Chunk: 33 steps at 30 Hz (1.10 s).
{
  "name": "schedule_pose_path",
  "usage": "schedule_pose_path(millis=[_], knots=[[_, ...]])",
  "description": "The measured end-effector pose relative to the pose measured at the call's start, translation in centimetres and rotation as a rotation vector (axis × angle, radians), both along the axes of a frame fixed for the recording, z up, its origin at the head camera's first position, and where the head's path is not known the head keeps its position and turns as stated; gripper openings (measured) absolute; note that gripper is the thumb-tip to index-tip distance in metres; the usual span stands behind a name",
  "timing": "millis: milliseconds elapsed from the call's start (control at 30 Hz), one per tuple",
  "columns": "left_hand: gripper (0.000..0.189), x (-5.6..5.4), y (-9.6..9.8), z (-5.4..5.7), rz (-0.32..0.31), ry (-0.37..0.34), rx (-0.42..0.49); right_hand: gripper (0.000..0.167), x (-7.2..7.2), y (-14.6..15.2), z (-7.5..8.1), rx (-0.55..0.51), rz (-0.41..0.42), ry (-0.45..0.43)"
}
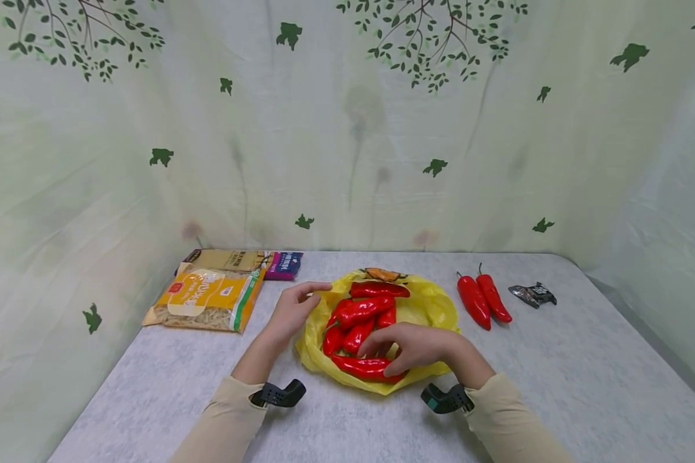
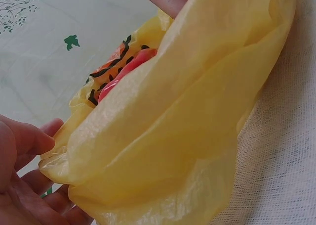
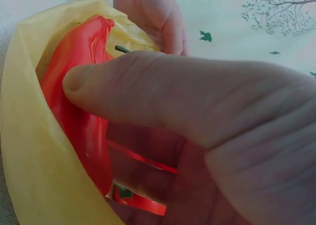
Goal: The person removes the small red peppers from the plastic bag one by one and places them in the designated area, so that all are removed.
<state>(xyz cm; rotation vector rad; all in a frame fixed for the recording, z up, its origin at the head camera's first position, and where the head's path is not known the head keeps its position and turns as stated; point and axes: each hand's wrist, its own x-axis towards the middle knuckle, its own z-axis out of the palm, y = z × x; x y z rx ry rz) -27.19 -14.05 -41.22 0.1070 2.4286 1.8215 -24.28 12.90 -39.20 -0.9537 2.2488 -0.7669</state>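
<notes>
A yellow plastic bag (image 1: 434, 308) lies spread open on the table with several glossy red chili peppers (image 1: 366, 312) inside. At its upper left rim is my left hand (image 1: 294, 312); the left wrist view shows the thumb and fingers (image 2: 32, 138) pinching the bag's edge. My right hand (image 1: 414, 344) reaches into the near right side of the bag. There it grips the nearest red pepper (image 3: 81, 101), thumb on top and fingers behind it. Parts of the other peppers are hidden by this hand and the bag's wall.
Two red peppers (image 1: 482, 299) lie on the table right of the bag, beside a small crumpled black wrapper (image 1: 533, 294). At the back left, an orange-and-clear food packet (image 1: 205, 299) overlaps a tan and purple packet (image 1: 231, 260). A leaf-printed curtain (image 1: 359, 128) surrounds the table.
</notes>
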Motion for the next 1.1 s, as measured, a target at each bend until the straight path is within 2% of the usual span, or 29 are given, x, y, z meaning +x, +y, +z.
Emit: schedule_pose_path(millis=[500,733,1100], knots=[[0.032,-0.2,0.0,-0.2,0.006,-0.008,-0.006,0.04,-0.3,0.9,0.7,-0.064,-0.046,-0.003],[0.032,-0.3,0.0,-0.2,0.009,-0.01,-0.007,0.041,-0.4,1.9,1.4,-0.174,-0.089,-0.036],[0.032,-0.3,0.0,-0.4,0.001,0.011,-0.015,0.044,-0.8,3.0,2.4,-0.367,-0.152,0.0]])
